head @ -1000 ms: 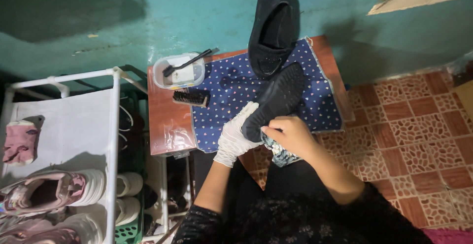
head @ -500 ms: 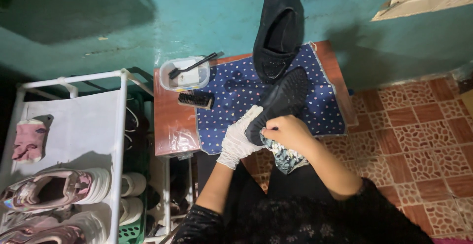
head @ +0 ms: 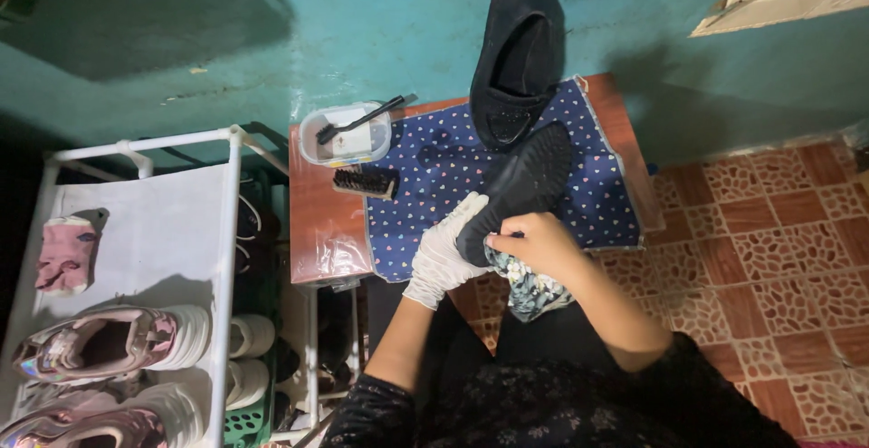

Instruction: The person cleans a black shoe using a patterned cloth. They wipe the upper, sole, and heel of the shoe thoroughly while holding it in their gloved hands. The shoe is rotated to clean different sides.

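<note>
My left hand (head: 445, 251), in a white glove, grips a black shoe (head: 523, 181) turned sole-up over the front of a small table. My bare right hand (head: 536, 243) presses a patterned cloth (head: 528, 290) against the shoe's heel end. A second black shoe (head: 517, 54) leans upright against the teal wall at the back of the table. Both shoes are above a dark blue dotted cloth (head: 433, 163) spread on the brown table (head: 319, 208).
A small white tub (head: 345, 138) with a thin black brush (head: 362, 119) across it and a dark shoe brush (head: 366, 182) sit at the table's left. A white shoe rack (head: 136, 231) on the left holds pink sneakers (head: 100, 344) and a pink sock (head: 63, 253). Patterned tile floor (head: 769, 240) lies to the right.
The view has shifted slightly. Both hands stay on the sole-up shoe, with the right hand and cloth shifting a little along its heel.
</note>
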